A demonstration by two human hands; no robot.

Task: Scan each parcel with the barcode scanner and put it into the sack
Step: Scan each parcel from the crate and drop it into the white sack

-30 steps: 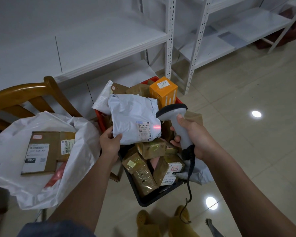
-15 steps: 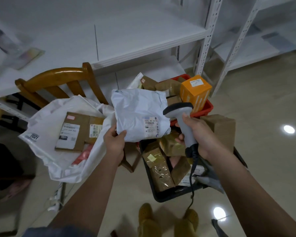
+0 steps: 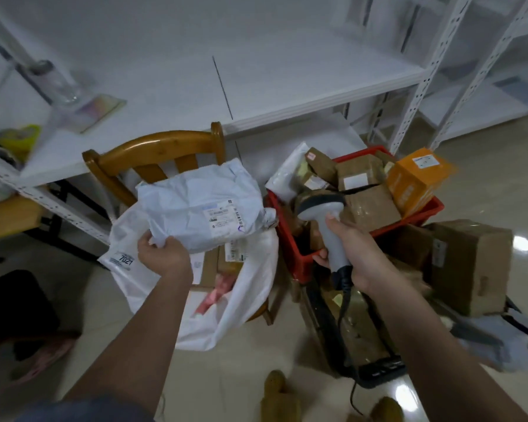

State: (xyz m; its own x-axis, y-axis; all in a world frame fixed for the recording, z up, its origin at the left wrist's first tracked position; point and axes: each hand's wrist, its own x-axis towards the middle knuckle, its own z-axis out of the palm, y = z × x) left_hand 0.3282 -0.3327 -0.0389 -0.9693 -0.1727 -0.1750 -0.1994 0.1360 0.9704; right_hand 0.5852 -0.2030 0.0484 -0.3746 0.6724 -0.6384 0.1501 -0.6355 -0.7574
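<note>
White shelving behind, tiled floor below. Grey mailer parcel (image 3: 201, 210): moved from the scanner's beam to above the white sack (image 3: 250, 287) at 9 o'clock, pinched by left hand (image 3: 163, 254); scan apparently done, drop pending. Right hand (image 3: 352, 254) grips barcode scanner (image 3: 328, 220) over red crate (image 3: 290, 239) at 3 o'clock.

crumpled grey parcel (image 3: 200, 208) label-up above the open white sack (image 3: 250, 287); grey barcode scanner (image 3: 326, 220) upright beside.

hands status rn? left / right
Left hand: closed, holding the grey mailer bag.
Right hand: closed, holding the scanner.
</note>
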